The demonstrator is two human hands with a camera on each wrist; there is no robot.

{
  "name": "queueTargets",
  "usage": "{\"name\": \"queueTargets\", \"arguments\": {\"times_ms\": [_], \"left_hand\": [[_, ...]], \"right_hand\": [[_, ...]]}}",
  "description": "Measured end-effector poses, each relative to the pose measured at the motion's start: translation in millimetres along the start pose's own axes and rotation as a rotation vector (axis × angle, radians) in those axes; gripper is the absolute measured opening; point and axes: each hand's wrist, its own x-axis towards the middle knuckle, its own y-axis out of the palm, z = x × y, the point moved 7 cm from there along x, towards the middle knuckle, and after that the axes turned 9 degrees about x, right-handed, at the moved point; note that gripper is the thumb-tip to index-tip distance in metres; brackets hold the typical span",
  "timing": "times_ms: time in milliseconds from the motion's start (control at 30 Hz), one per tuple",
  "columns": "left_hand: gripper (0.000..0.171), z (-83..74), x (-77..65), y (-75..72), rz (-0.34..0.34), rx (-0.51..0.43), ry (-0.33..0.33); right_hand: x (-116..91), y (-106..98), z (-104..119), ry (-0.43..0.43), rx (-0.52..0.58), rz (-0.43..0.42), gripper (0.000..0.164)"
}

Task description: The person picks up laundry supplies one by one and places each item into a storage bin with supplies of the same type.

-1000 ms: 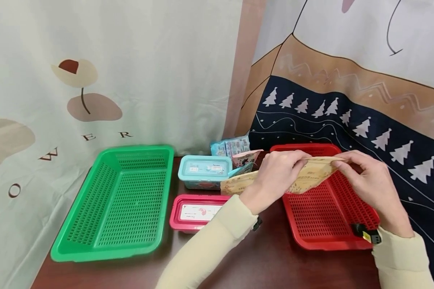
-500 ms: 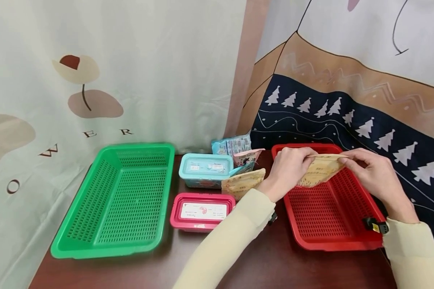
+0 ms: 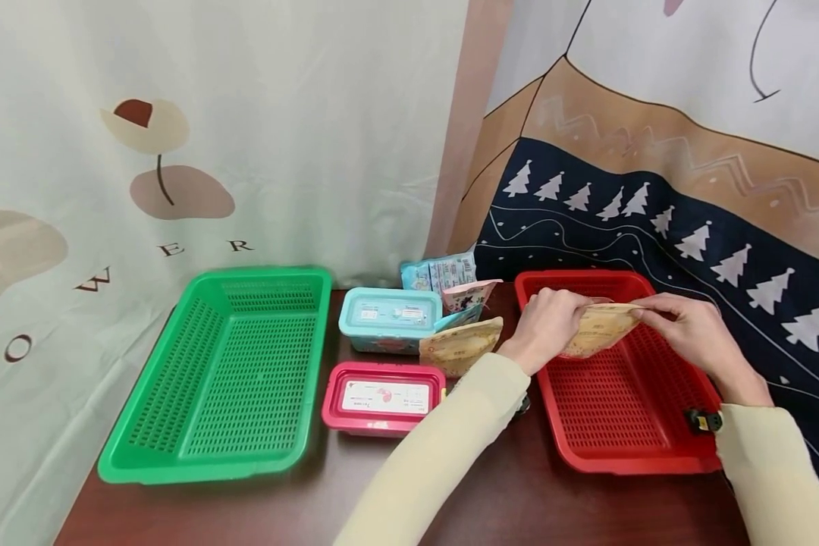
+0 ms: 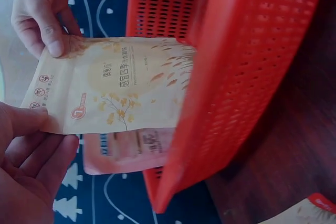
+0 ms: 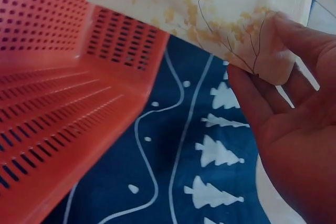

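My left hand (image 3: pixel 549 326) and right hand (image 3: pixel 696 334) each pinch one top corner of a flat beige pouch (image 3: pixel 602 327), held over the red basket (image 3: pixel 566 447). Yellow leaf prints and printed characters cover the pouch (image 4: pixel 136 85) in the left wrist view, its lower end tucked behind the basket's wall. Behind it a pink packet (image 4: pixel 123 163) shows partly, also running behind the rim. In the right wrist view my thumb lies on the pouch's face, with fingers (image 5: pixel 252 90) behind it. A second beige pouch (image 3: pixel 460 346) stands left of the basket.
Left of the red basket are a light blue lidded box (image 3: pixel 390 312), a pink lidded box (image 3: pixel 384 398), a pink packet (image 3: pixel 469 294) and a blue packet (image 3: pixel 444 273). A green basket (image 3: pixel 211 474) stands at the left. Curtains (image 3: pixel 314 136) hang behind the table.
My left hand has moved right, uncovering more of the second beige pouch and the pink box. Over the last half second both hands have lowered slightly with the held pouch.
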Motion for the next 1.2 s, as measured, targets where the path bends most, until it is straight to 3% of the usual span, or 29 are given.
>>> {"name": "queueTargets", "arguments": {"times_ms": [333,700,933,1200], "left_hand": [[0.027,3.8,-3.9,14.6,-0.038,0.17,0.046],[0.02,7.8,-5.4,25.8,-0.026,0.325,-0.01],[0.02,9.8,-8.4,27.7,-0.018,0.294,-0.022],[0.009,7.8,-16.3,22.2,-0.066,0.251,0.017]], "right_hand": [[6,18,-11,0.019,0.005,0.07,0.015],[6,30,-14,0.014,-0.003,0.082,0.014],[6,34,-13,0.09,-0.024,0.136,0.022],[-1,30,-1,0.088,-0.085,0.142,0.032]]}}
